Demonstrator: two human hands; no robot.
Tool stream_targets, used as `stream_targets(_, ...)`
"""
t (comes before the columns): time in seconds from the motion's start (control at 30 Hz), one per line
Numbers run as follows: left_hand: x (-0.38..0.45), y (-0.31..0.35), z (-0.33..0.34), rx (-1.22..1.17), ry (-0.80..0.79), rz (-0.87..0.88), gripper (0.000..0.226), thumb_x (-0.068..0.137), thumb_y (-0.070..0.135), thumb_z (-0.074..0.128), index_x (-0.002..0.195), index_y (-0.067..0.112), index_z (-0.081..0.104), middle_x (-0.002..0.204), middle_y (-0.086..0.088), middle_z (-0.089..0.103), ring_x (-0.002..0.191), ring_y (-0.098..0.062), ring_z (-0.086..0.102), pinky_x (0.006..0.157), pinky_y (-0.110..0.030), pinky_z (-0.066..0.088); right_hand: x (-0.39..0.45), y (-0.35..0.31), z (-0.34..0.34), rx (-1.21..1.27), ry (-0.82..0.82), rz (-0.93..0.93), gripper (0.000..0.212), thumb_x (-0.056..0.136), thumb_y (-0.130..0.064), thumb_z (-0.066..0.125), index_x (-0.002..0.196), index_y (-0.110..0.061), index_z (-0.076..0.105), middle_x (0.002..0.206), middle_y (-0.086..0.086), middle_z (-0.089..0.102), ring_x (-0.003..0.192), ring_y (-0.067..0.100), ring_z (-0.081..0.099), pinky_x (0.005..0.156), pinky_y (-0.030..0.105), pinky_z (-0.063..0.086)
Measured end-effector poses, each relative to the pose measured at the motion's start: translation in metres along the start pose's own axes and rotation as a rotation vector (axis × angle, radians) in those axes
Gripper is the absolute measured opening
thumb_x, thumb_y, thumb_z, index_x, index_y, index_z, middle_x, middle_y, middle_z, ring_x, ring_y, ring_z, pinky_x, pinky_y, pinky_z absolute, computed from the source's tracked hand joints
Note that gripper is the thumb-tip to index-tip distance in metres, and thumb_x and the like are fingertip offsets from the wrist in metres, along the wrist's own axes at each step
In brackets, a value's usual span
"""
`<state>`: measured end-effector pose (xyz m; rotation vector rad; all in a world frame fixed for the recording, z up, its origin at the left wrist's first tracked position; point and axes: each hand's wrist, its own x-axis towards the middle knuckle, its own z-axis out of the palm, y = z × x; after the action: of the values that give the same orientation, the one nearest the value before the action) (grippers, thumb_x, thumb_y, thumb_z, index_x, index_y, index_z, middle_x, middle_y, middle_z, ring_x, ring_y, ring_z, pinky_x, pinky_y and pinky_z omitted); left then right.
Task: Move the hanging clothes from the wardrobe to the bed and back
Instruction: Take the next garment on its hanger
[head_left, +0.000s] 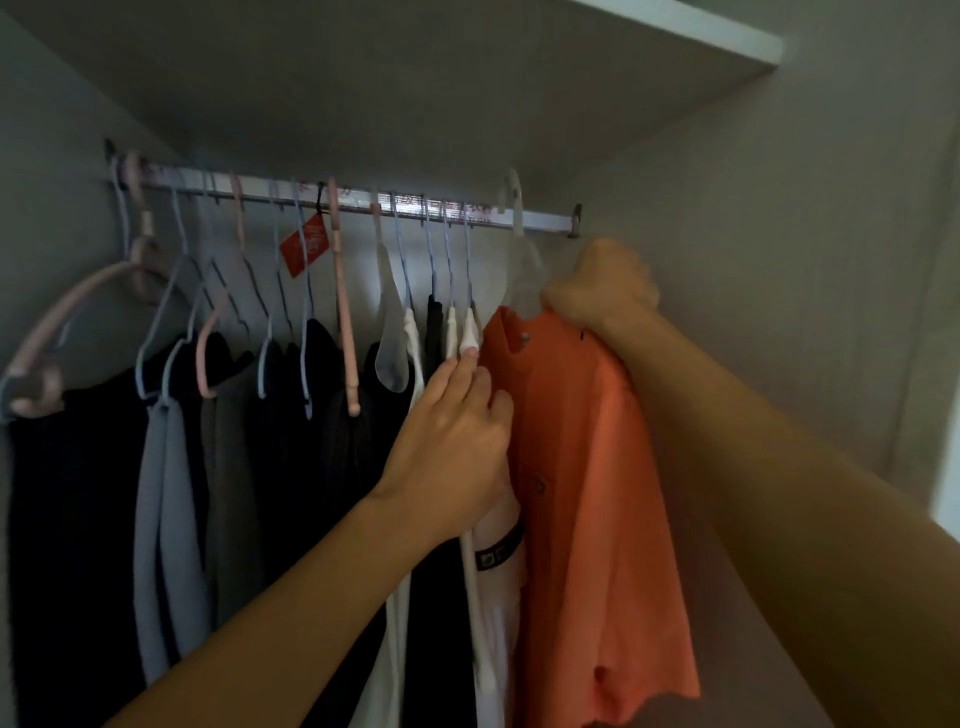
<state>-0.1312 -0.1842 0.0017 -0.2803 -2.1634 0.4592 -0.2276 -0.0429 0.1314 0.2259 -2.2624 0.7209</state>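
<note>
The right hand (597, 283), just below the rail (332, 200), grips the shoulder of the orange shirt (582, 467) on its clear hanger (519, 244). The left hand (452, 441) presses flat-fingered against the neighbouring white top (488, 597). Best keep neighbours parted, lifting the hook straight over the rail.

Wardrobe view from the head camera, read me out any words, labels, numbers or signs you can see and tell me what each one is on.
Nothing here can be read for certain.
Red tag hanging from the rail: pale printing, too blurred to read.
Rail: red characters along its front, too small and blurred to read.
Black band on the white garment beside the orange shirt: pale marks, not legible.
</note>
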Motion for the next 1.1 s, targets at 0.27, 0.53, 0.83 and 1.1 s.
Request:
stream_targets(0.27, 0.006, -0.001, -0.007, -0.001, -0.015, -0.023, 0.049, 0.089, 0.020, 0.034, 0.130, 0.006, 0.055, 0.143, -0.019, 0.048, 0.145, -0.032, 0.026, 0.123, -0.041, 0.004, 0.041, -0.024, 0.018, 0.090, 0.025, 0.002, 0.053, 0.087, -0.049, 0.058, 0.121, -0.008, 0.059, 0.128, 0.014, 0.059, 0.117, 0.034, 0.058, 0.087, 0.037, 0.048)
stream_targets(0.53, 0.008, 0.001, -0.006, 0.018, -0.037, -0.035, 0.040, 0.095, 0.022, 0.032, 0.118, 0.010, 0.063, 0.133, -0.012, 0.056, 0.139, -0.029, 0.035, 0.121, -0.041, 0.009, 0.044, -0.023, 0.051, 0.133, -0.018, 0.022, 0.054, 0.089, -0.048, 0.055, 0.121, -0.005, 0.060, 0.128, 0.017, 0.060, 0.116, 0.036, 0.059, 0.092, 0.041, 0.050)
stream_targets(0.83, 0.010, 0.012, -0.017, 0.027, -0.076, -0.065, 0.029, 0.092, 0.024, 0.044, 0.107, 0.014, 0.068, 0.113, -0.006, 0.065, 0.122, -0.024, 0.051, 0.119, -0.046, 0.018, 0.037, -0.013, 0.066, 0.054, -0.122, -0.011, 0.033, 0.080, -0.027, 0.066, 0.110, -0.012, 0.062, 0.117, 0.012, 0.064, 0.106, 0.032, 0.062, 0.071, 0.030, 0.042)
stream_targets(1.1, 0.011, 0.021, -0.022, -0.028, -0.071, -0.094, 0.029, 0.093, 0.024, 0.043, 0.107, 0.017, 0.067, 0.110, -0.001, 0.066, 0.116, -0.021, 0.054, 0.118, -0.042, 0.020, 0.032, -0.011, 0.069, 0.139, -0.180, 0.002, 0.033, 0.086, -0.032, 0.064, 0.110, -0.009, 0.063, 0.113, 0.013, 0.065, 0.104, 0.031, 0.063, 0.071, 0.030, 0.044)
